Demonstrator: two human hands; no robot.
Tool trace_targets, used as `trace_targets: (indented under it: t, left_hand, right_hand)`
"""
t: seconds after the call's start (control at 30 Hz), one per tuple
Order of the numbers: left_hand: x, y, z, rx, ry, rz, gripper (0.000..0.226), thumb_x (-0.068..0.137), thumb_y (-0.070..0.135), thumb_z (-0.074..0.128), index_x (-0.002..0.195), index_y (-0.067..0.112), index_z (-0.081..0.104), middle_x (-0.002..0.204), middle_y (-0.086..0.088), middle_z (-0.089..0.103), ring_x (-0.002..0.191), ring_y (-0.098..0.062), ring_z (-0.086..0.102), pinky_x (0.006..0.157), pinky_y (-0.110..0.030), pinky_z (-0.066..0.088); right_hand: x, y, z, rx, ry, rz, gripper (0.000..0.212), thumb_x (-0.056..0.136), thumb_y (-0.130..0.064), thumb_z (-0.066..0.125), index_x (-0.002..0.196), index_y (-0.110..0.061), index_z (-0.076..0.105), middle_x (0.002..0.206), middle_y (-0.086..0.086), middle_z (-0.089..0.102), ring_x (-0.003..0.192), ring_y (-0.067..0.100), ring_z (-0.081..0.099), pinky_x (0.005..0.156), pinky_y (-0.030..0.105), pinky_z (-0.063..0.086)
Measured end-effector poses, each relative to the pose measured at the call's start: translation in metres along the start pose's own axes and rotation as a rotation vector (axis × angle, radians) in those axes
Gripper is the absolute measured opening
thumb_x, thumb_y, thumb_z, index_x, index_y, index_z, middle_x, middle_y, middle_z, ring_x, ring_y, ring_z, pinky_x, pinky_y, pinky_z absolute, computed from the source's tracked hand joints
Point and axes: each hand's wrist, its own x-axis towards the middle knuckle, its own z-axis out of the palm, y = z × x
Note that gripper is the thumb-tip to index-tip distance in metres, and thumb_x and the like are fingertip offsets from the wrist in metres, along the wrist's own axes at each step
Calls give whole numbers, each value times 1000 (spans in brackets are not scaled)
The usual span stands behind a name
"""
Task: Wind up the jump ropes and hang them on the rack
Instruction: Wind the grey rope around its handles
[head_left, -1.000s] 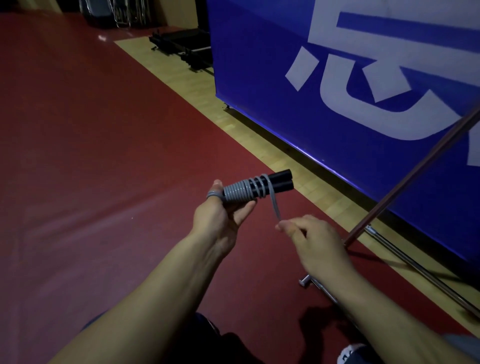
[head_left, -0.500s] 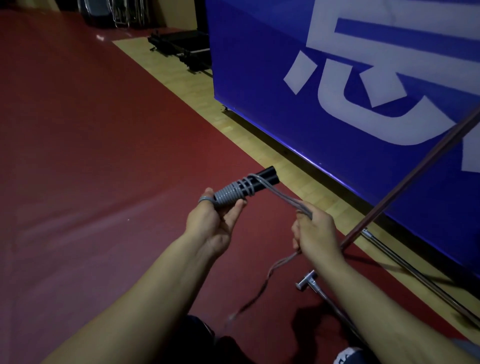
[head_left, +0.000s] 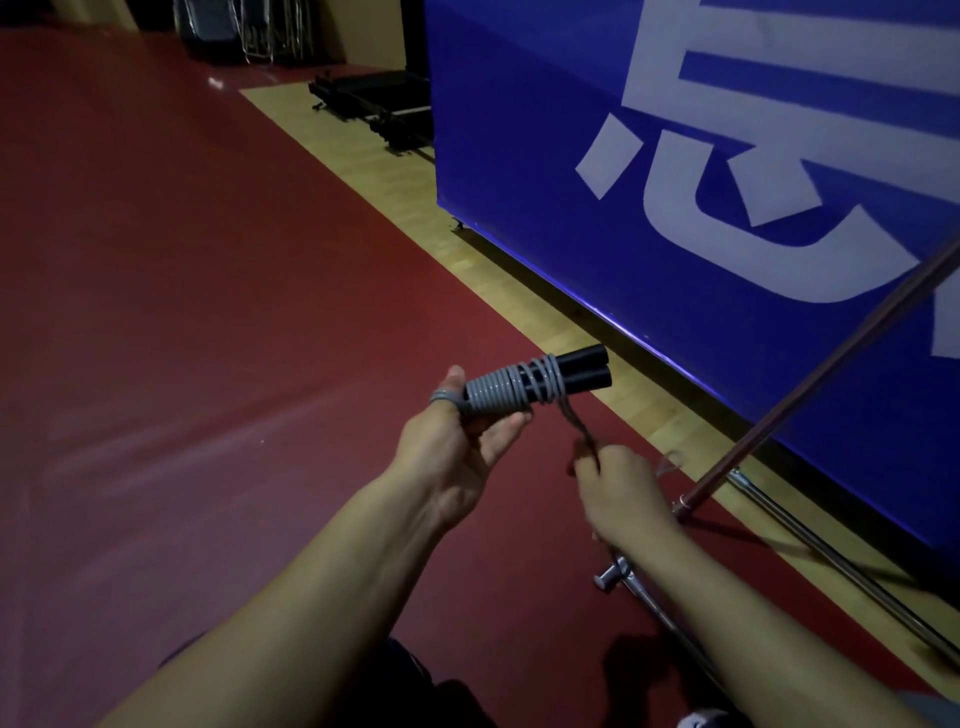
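Winding in progress: one jump rope, grey cord, coiled in tight turns around its two black handles, which I held side by side out in front of me above the red mat.

Left hand: clenched about the near end of the handles, thumb up, a loop of cord caught around the thumb tip.

Right hand: pinching the free tail of the cord between fingertips, just below and beside the bundle. The tail ran taut and slightly blurred from the outermost turn down into my fingers.

Change noted: half a second before, my right hand had been drawn out to the side with a long slack length trailing toward the floor. Now it sat close under the handles, and no loose length showed beyond it, though anything below my wrist was hidden. Another turn appeared laid on.

Reading: little cord seemed left to wind; the tail probably needed tucking or securing next.

Surroundings: rack, a slanted metal pole on floor bars to my right, nothing visibly hung on the part in view. Blue banner with white lettering behind it; wooden floor strip along its foot.
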Motion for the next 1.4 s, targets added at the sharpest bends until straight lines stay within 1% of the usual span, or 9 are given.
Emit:
trace_targets:
  t: [0.23,0.33,0.53,0.7,0.83,0.93,1.1,1.2,1.4]
  left_hand:
    - [2,3,2,-44,31,0,23,101,27,54,95,5,54,91,-23,66,62,-32,71,51,-30,60]
    - [5,5,-2,-99,42,-10,21,103,27,50,98,7,54,95,-24,65,71,-34,68,47,-29,58]
    - [12,17,-7,-216,74,49,30,103,27,49,116,0,51,105,-25,65,76,-35,69,45,-29,56]
    - [3,10,-5,-115,62,46,24,102,28,51,101,4,54,96,-23,65,78,-34,68,48,-29,58]
    - [-3,5,-2,54,-30,20,25,102,29,52,106,4,55,85,-22,67,58,-29,70,46,-26,56]
    - [-5,7,0,167,-121,21,28,102,30,50,120,8,52,77,-18,68,53,-25,69,45,-25,56]
    - [-10,19,-9,552,-329,-99,42,100,37,46,109,-3,57,69,-17,67,51,-19,66,46,-21,55]
    - [-6,33,-21,885,-428,-99,53,94,43,47,109,-7,60,72,-15,69,58,-19,67,51,-24,56]
    - [-2,34,-26,1109,-449,-87,53,97,40,47,108,-10,62,78,-18,70,66,-23,69,60,-28,58]
  right_hand:
    - [-1,0,-5,619,132,16,35,104,-9,31,127,-20,55,97,-3,62,59,18,71,52,35,58]
    - [-2,-2,-12,724,226,-62,43,101,-2,35,122,-29,61,92,-5,69,53,18,60,46,32,47]
    - [-16,-4,-11,484,234,-305,24,98,-47,45,102,-41,68,84,-2,60,75,12,57,64,28,47]
    - [-8,0,-1,206,89,-274,14,90,-28,67,89,-16,76,82,-6,54,73,12,57,67,30,47]
    - [-1,2,-5,11,27,-206,21,99,-26,52,84,-12,58,89,-4,46,73,17,58,65,19,48]
    - [0,3,-6,175,106,-181,14,101,-16,42,92,-14,52,90,3,59,59,17,64,56,33,55]
    - [1,9,-6,470,-30,-100,24,95,-5,56,98,-25,69,84,-4,70,61,3,62,58,20,49]
    - [2,24,-24,194,66,-382,44,83,6,66,118,-22,69,99,-15,68,83,-8,65,74,15,54]
    - [-3,29,-45,-162,211,-735,17,80,-14,76,96,-15,73,87,-6,71,74,11,68,60,34,58]
